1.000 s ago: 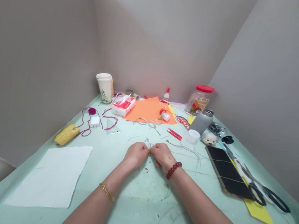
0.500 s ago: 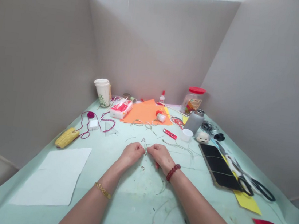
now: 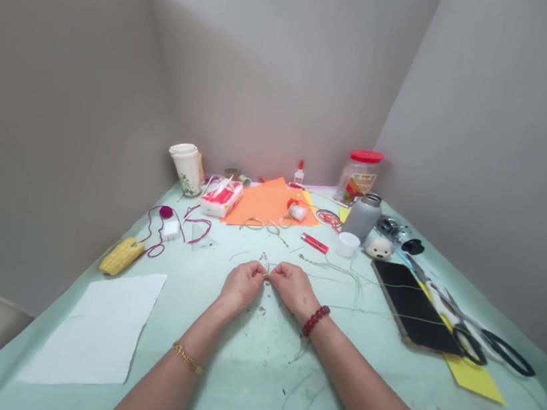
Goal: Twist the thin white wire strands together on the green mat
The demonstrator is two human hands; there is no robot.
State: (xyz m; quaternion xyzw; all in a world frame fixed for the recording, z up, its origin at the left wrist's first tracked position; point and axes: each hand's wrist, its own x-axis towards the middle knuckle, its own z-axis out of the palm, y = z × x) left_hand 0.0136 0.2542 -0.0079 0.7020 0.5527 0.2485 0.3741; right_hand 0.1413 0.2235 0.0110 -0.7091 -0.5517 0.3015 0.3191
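Note:
Fingertip to fingertip at the middle of the table, my left hand and my right hand both pinch a thin green cord. The knot or small piece between the fingertips is too small to make out. A gold bracelet circles my left wrist and a red bead bracelet my right. Tiny beads or scraps lie just below the hands. Strands of green cord stretch rightward from behind my right hand. A loop of the same cord rests nearer to me.
On the right are a black phone, scissors, a grey bottle and a small white cup. A red lighter lies ahead. Leftward are white paper, a yellow corn-shaped item and a tissue pack.
The view has shifted slightly, so the things on the right sit farther right. My right hand has drawn in closer to the left at the cord.

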